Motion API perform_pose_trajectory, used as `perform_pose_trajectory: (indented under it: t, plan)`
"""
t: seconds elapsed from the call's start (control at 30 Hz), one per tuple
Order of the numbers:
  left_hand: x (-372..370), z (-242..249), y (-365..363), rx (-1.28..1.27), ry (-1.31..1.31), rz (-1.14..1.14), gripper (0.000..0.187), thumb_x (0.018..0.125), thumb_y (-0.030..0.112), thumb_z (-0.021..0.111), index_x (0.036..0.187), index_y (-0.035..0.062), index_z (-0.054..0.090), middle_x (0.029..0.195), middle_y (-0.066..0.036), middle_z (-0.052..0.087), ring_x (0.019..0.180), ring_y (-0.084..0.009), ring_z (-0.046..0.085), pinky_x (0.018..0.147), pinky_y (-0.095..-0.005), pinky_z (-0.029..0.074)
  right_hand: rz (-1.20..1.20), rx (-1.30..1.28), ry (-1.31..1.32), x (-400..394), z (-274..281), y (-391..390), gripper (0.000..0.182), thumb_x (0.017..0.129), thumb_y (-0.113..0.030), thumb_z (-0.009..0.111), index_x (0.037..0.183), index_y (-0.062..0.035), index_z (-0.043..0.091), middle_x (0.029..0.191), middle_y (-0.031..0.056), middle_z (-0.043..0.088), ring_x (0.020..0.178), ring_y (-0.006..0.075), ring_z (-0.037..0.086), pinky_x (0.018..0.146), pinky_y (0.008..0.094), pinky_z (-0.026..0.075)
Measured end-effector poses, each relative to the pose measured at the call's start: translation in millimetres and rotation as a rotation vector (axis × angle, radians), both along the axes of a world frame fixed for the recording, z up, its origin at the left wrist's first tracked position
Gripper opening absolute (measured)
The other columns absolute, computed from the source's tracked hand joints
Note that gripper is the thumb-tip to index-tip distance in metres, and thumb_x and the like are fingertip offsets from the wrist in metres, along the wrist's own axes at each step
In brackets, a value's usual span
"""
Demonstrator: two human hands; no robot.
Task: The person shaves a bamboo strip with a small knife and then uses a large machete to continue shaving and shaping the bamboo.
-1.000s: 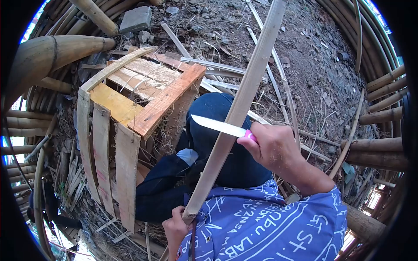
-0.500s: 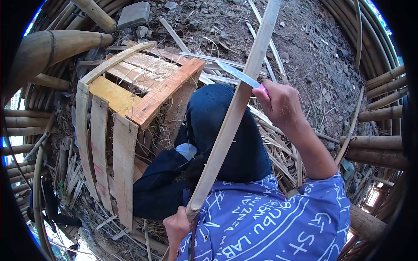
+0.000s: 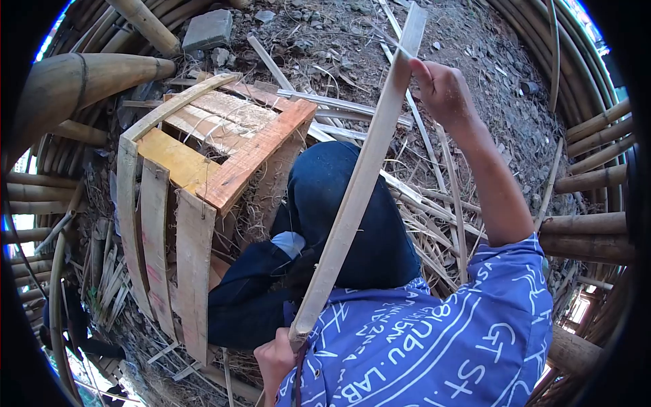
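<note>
Strip of pale wood (image 3: 359, 176) is held on a slant across the person's dark trousers (image 3: 325, 180), its lower end near the waist and its upper end raised over the ground. That lower end is gripped by the left hand (image 3: 277, 359), whose fingers are closed around it. Near the upper end, the knife (image 3: 403, 49) is held across the strip by the right hand (image 3: 446, 91), clenched in a fist that hides the handle; the blade is seen only as a thin, blurred line. Over the last second the right hand has been carried up from around the strip's middle, and its arm has been stretched out, while the left hand has been kept at the lower end. By this, a pass of the blade along the strip seems nearly run out; whether any wood is being lifted cannot be told. To the left of the knees, a slatted wooden crate (image 3: 261, 156) is seen with fine shavings caught in it. Farther out, thin offcuts (image 3: 434, 261) are scattered on the ground, and a grey block (image 3: 207, 30) is seen beyond the crate.
</note>
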State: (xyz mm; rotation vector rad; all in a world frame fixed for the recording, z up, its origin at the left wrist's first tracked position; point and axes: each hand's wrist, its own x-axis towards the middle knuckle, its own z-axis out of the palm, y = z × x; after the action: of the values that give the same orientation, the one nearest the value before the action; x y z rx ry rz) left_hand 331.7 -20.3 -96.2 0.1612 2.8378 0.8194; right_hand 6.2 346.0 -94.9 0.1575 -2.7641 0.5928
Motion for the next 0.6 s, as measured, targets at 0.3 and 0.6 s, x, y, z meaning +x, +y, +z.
perform_pose_trajectory:
  t: [0.3,0.6]
  plan:
    - [-1,-4,2,-0.006,0.006,0.054,0.029,0.073,0.018,0.074,0.093,0.0031,0.06,0.05,-0.007,0.05,0.044,-0.0241,0.057,0.043,-0.033,0.042,0.054,-0.092,-0.078,33,29,-12,0.065,0.098,-0.052,0.04,0.066,0.0012,0.058,0.054,0.0171,0.053,0.046,0.0308,0.054,0.045,0.0375,0.041]
    - [-11,7,8,-0.078,-0.053,0.002,0.04,0.074,0.026,0.075,0.102,0.0012,0.061,0.052,-0.008,0.051,0.043,-0.0243,0.057,0.043,-0.0329,0.042,0.079,0.089,-0.293,126,33,-79,0.05,0.094,-0.049,0.049,0.071,-0.0055,0.059,0.057,0.0134,0.059,0.052,0.0316,0.061,0.049,0.0416,0.047]
